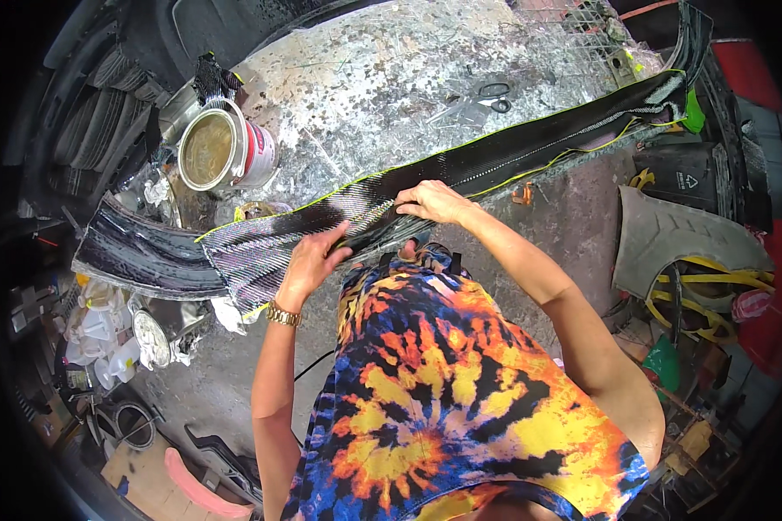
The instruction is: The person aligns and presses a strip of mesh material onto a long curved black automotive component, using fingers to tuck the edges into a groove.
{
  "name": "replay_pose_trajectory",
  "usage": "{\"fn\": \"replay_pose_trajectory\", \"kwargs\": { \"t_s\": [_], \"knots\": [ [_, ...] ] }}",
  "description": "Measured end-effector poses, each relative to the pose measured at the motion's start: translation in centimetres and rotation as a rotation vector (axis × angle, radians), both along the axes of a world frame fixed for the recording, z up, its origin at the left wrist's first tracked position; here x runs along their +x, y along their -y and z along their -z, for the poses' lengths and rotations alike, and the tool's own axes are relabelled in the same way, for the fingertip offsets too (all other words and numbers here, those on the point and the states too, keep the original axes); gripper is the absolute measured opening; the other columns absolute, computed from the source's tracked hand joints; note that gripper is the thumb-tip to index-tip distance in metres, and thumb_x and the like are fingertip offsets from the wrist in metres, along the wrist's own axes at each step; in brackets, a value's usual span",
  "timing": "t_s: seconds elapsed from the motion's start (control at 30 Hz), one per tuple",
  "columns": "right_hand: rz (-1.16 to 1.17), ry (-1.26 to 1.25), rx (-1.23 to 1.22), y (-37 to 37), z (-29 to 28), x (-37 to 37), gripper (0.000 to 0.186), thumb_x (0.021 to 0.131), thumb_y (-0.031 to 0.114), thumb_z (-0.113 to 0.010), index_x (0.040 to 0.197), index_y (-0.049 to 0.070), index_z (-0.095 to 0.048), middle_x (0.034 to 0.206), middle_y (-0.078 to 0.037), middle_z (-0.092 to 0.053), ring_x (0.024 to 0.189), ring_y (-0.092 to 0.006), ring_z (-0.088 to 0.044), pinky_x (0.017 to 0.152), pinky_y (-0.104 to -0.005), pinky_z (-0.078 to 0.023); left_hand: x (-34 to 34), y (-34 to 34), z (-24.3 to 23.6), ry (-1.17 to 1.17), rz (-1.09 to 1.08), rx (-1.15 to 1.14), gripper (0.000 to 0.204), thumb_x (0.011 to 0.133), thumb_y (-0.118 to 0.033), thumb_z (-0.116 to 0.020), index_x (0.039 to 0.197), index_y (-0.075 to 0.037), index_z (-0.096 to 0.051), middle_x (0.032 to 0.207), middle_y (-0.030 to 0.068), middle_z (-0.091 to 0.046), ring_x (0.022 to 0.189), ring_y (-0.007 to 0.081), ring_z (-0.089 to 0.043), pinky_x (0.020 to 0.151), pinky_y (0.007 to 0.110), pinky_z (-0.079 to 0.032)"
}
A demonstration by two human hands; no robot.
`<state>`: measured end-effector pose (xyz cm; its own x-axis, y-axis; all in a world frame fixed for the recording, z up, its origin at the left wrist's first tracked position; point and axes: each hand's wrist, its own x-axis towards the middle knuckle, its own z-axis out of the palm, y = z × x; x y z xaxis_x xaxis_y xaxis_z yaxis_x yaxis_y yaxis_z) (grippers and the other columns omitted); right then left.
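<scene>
A long strip of black, glossy carbon-fibre fabric (556, 139) with yellow edging runs diagonally across the bench, over a dark curved moulded part (148, 256) at the left. My left hand (315, 259) lies on the strip's left section, fingers apart and pressing on the weave. My right hand (434, 203) is farther along its near edge, fingers bent and gripping the fabric there. An open can (252, 152) with cloudy contents stands just behind the strip, and scissors (495, 97) lie on the worktop beyond it.
The bench top (347, 78) is splattered grey-white. Grey body panels (669, 226) and yellow parts lean at the right. White plastic containers (104, 339) crowd the left, with a round metal part (135, 425) below. Wire mesh (569, 17) sits at the back right; dark panels line the back left.
</scene>
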<state>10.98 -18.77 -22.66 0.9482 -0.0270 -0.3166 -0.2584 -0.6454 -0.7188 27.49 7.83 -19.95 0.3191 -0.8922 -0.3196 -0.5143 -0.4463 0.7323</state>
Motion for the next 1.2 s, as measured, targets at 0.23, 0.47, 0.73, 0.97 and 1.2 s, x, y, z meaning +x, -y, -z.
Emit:
{"fn": "replay_pose_trajectory", "kwargs": {
  "t_s": [0.23,0.47,0.73,0.97,1.2],
  "knots": [
    [-0.221,0.139,-0.186,-2.7,1.0,-3.5,0.039,0.091,0.040,-0.066,0.107,0.005,-0.071,0.100,-0.016,-0.072,0.095,-0.0374,-0.067,0.082,-0.0462,-0.054,-5.0,-1.0,2.5,0.413,0.449,-0.117,0.047,0.099,-0.028,-0.056,0.138,-0.002,-0.054,0.150,0.0132,-0.049,0.142,0.0264,-0.042,0.118,0.043,-0.032],
    [-0.146,-0.021,-0.285,-1.4,-1.1,-1.8,0.039,0.091,0.044,-0.065,0.089,0.006,-0.072,0.081,-0.016,-0.071,0.081,-0.0389,-0.069,0.071,-0.0482,-0.054,-7.1,-0.5,0.7,0.312,0.168,0.055,0.023,0.095,-0.025,-0.063,0.100,-0.003,-0.066,0.114,0.0126,-0.064,0.110,0.0287,-0.060,0.096,0.044,-0.047],
    [-0.309,-0.002,-0.429,-3.5,2.7,-1.6,0.047,0.090,0.047,-0.064,0.072,0.005,-0.073,0.072,-0.017,-0.070,0.074,-0.0375,-0.070,0.068,-0.0460,-0.055,-8.7,1.6,4.3,0.601,-0.006,0.105,0.044,0.090,-0.043,-0.067,0.068,-0.005,-0.066,0.070,0.0139,-0.067,0.069,0.0307,-0.067,0.060,0.040,-0.055],
    [-0.324,-0.052,-0.481,-5.2,3.5,-2.0,0.044,0.088,0.047,-0.066,0.079,0.005,-0.075,0.076,-0.014,-0.072,0.074,-0.0336,-0.072,0.067,-0.0448,-0.056,-9.6,0.6,6.0,0.645,-0.056,0.166,0.044,0.087,-0.047,-0.068,0.071,-0.006,-0.068,0.071,0.0125,-0.068,0.071,0.0285,-0.068,0.060,0.039,-0.056],
    [-0.379,0.017,-0.513,-6.4,3.6,-2.0,0.046,0.092,0.048,-0.061,0.076,0.007,-0.075,0.072,-0.014,-0.072,0.072,-0.0333,-0.072,0.066,-0.0438,-0.056,-9.1,-1.0,7.0,0.668,-0.013,0.006,0.039,0.087,-0.040,-0.071,0.073,-0.005,-0.062,0.072,0.0134,-0.064,0.069,0.0319,-0.066,0.059,0.042,-0.053]
  ]
}}
